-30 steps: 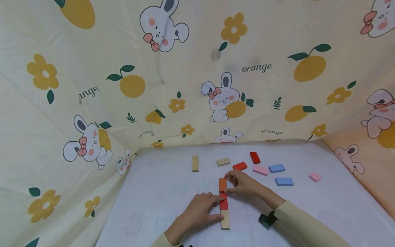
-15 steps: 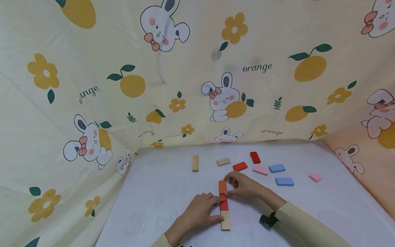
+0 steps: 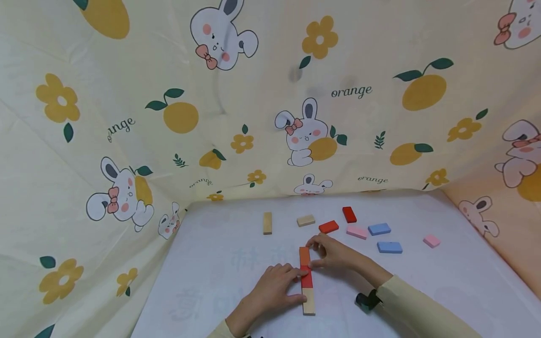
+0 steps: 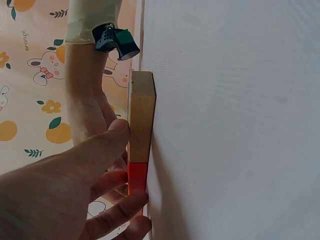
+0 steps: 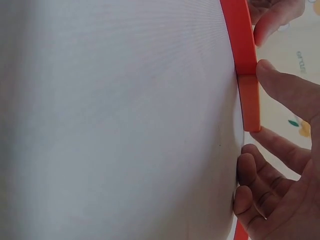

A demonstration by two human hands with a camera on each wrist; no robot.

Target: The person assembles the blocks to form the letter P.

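Observation:
Three blocks lie end to end in a straight row: orange (image 3: 304,256), red (image 3: 306,280) and plain wood (image 3: 309,305). My left hand (image 3: 272,288) rests at the row's left side, fingertips on the red block and thumb on the wood one (image 4: 141,122). On the right, my right hand (image 3: 336,253) pinches the orange block (image 5: 249,102) lengthwise. Its index fingertip is at the far end and its thumb near the joint with the red block (image 5: 241,37). The orange and red blocks touch.
Behind the row lie two wood blocks (image 3: 267,223), two red blocks (image 3: 328,227), two pink blocks (image 3: 357,232) and two blue blocks (image 3: 390,247) on the white table (image 3: 203,263). A printed cloth (image 3: 262,94) hangs at the back and sides.
The orange block has slid slightly toward the person, against the red block, with my right hand on it. My left hand has stayed in place.

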